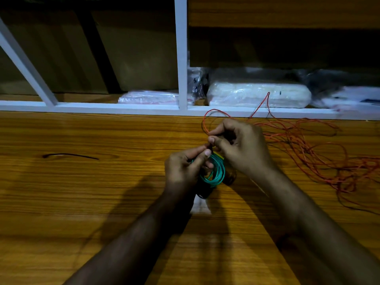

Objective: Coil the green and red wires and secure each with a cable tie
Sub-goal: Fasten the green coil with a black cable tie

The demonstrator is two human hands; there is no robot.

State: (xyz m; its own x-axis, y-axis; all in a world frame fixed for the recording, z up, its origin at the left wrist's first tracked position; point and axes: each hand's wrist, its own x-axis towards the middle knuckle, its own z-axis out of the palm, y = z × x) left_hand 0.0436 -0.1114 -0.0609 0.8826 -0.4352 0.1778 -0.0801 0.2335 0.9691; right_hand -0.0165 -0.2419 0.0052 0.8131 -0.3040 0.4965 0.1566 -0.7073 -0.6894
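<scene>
A small coil of green wire (216,171) hangs between my hands above the wooden table (102,192). My left hand (185,169) grips the coil's left side, thumb and forefinger pinching at its top. My right hand (240,145) pinches a dark cable tie (210,148) at the top of the coil; the tie is mostly hidden by my fingers. The red wire (304,149) lies loose and tangled on the table to the right, with one loop (207,118) arching behind my right hand. A second black cable tie (70,155) lies flat on the table at left.
A white shelf frame (181,58) runs along the back of the table. Clear plastic bags (259,95) of parts sit on the shelf behind it. A small white scrap (200,206) lies on the table under my left wrist.
</scene>
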